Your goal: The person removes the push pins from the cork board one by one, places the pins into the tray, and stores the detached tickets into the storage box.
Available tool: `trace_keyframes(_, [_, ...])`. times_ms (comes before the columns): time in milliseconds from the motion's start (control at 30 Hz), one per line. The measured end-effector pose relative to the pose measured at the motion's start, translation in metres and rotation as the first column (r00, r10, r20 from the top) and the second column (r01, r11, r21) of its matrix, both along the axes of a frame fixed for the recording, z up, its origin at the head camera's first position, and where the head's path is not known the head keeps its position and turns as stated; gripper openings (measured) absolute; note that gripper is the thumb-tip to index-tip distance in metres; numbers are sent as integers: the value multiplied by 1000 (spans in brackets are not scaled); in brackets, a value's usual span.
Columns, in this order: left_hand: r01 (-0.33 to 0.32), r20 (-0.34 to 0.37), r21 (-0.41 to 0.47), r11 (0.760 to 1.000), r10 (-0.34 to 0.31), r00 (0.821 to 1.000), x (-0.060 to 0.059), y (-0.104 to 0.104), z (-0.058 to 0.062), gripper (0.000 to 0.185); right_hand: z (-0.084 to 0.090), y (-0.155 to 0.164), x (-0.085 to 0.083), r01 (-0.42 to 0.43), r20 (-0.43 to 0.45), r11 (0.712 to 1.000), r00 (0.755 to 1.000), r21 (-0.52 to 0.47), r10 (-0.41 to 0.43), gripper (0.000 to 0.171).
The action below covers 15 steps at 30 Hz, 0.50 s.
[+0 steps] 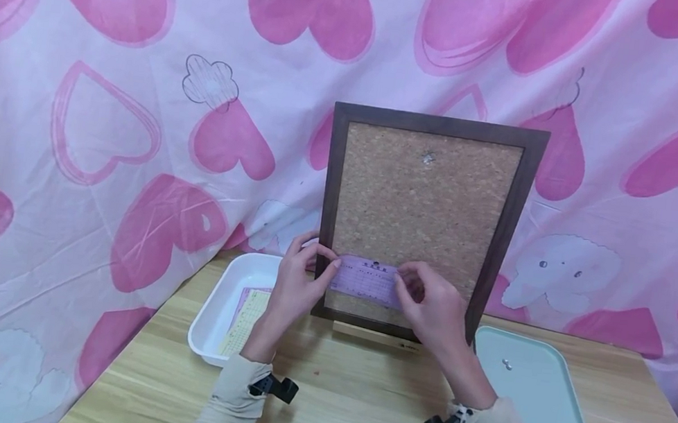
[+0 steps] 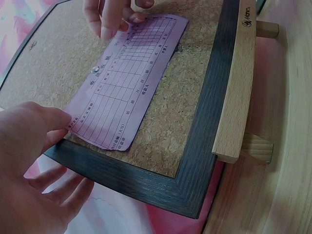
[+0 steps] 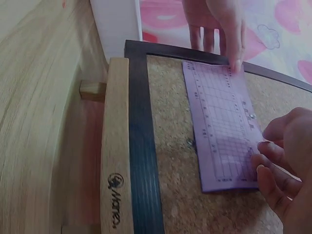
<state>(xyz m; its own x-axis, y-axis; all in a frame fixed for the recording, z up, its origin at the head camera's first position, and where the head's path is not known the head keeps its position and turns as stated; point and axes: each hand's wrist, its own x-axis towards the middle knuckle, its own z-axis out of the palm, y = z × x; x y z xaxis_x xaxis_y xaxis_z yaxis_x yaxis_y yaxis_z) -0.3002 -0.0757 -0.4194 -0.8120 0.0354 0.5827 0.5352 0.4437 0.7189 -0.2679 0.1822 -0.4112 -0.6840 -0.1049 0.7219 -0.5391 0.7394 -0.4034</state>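
A purple printed slip (image 1: 365, 281) lies across the lower part of a cork board (image 1: 429, 194) in a dark frame, held by a silver pin (image 2: 95, 69) near its top edge. The board leans upright on a pale wooden stand (image 2: 236, 92). My left hand (image 1: 300, 277) is at the frame's left side, its thumb pressing the slip's left end (image 2: 78, 122) while the fingers hang loose beside the frame. My right hand (image 1: 429, 298) pinches the slip's right end (image 3: 253, 156) with curled fingers.
A white tray (image 1: 208, 308) with a yellow and pink sheet (image 1: 245, 319) stands left of the board. A pale teal tray (image 1: 542, 416) holding one loose pin (image 1: 506, 364) sits at the right. Pink heart cloth hangs behind the wooden table (image 1: 348, 408).
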Motion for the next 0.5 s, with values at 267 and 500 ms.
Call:
trace_keyframes(267, [3,23,2,1000,-3,1000,1,1,1,7,-2,-13,-5,-2,-11,1000,1000,27,2,16])
trace_keyframes(500, [-6,34,-13,1000,7,999,1,-1,1,8,0,-22,-10,0,-28,999,1000,37,1,14])
